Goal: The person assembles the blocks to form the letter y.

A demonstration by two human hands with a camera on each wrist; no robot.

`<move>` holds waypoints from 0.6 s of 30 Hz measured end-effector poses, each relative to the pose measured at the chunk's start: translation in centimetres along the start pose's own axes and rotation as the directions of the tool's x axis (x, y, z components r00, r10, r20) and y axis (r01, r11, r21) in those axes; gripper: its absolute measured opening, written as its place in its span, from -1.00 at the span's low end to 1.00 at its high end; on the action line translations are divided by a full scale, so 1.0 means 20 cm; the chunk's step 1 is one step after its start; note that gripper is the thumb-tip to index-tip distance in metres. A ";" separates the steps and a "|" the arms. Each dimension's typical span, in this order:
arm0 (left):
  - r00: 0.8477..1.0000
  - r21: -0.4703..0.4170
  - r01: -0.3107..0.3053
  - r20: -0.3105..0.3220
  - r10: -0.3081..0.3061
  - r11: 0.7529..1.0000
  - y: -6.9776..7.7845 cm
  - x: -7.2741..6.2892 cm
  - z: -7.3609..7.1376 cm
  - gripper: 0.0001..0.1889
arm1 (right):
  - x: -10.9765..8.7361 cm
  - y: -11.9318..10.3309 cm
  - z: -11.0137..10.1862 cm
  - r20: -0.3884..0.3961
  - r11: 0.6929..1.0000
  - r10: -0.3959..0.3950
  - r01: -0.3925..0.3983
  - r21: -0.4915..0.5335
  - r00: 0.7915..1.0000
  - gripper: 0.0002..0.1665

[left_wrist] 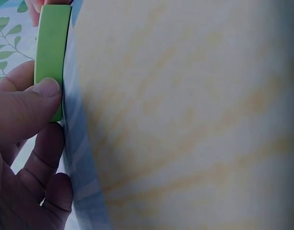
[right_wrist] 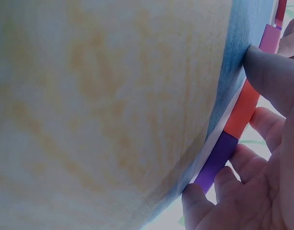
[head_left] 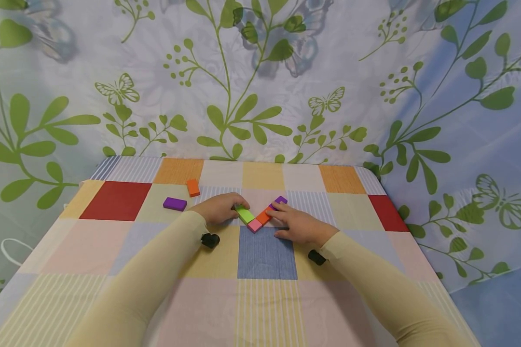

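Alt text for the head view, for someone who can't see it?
The left hand pinches a green block; the right hand touches an orange block and purple block in a V with a pink corner block on a patchwork tablecloth. A loose purple block and loose orange block lie to the left.

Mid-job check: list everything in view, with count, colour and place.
Green block: 1, green, left arm of the V on the table
Pink block: 1, pink, V's near corner
Middle orange block: 1, orange, right arm, next to pink
End purple block: 1, purple, right arm's far end
Loose purple block: 1, purple, left of the V
Loose orange block: 1, orange, beyond loose purple
Patchwork cloth: 1, multicoloured, over the table
Printed sheeting: count unclear, pale with green plants, behind and beside
White loop: 1, white, beyond the left edge
Wrist devices: 2, black, at the wrists
Sleeves: 2, beige, forearms
Left grip: 1, bare, pinching green
Right grip: 1, bare, touching the right arm
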State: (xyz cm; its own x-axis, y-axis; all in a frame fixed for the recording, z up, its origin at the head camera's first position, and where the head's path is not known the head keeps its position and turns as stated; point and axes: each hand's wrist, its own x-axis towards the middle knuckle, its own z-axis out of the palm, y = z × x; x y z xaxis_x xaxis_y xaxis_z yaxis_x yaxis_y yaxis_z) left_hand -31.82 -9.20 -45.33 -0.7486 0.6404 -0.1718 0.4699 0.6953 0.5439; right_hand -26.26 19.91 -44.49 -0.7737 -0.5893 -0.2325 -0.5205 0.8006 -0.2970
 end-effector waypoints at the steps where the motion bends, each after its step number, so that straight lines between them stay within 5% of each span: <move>1: 1.000 0.002 0.000 -0.001 0.000 1.000 0.00 0.00 0.00 -0.65 | 0.00 0.00 0.00 0.002 1.000 0.002 -0.002 -0.001 1.000 -0.07; 18: 1.000 -0.002 -0.004 -0.020 0.004 1.000 -0.03 -0.03 -0.03 -0.55 | 0.01 0.00 0.01 0.015 1.000 0.017 -0.017 0.002 1.000 -0.07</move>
State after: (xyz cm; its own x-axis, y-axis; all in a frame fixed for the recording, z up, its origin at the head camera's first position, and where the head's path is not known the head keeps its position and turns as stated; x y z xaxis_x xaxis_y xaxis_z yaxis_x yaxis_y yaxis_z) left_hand -31.84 -10.11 -45.07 -0.7560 0.6364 -0.1534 0.4718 0.6922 0.5462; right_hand -26.29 19.76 -44.67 -0.7767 -0.5774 -0.2517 -0.5067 0.8101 -0.2949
